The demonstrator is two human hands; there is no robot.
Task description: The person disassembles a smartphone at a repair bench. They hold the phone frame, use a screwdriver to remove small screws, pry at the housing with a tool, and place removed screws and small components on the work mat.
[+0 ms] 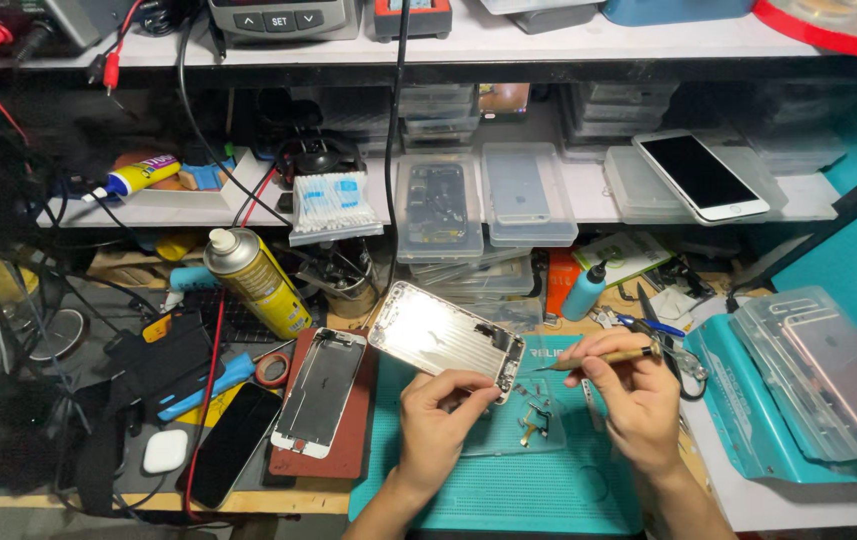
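- My left hand [440, 420] has its fingers [468, 382] closed on the lower corner of the silver phone housing [445, 340], holding it tilted above the teal mat [508, 490].
- My right hand [633, 400] pinches a slim tan-handled tool [603, 358], fingers closed round the shaft; its tip points at the housing's corner. I cannot tell whether the tip touches it.
- Landmark: the housing. It is bare brushed metal, rectangular with rounded corners, interior facing up, a dark component cluster at its right end.
- Progress, as I judge it: the housing is already separated from its screen, and small parts lie removed; work on the corner components is not finished.
- Just below-right of the housing, small brass-coloured parts [533, 425] sit on a clear plastic sheet on the mat.
- Left of the housing, a white display frame [320, 392] lies flat on a red-brown pad; further left, a glossy black phone [233, 445] lies on the counter [278, 498].
- Upper-left of the housing stands a yellow spray can [260, 282], cylindrical, leaning.
- Right of the housing, clear plastic trays [828, 385] hold a rose-coloured phone back.
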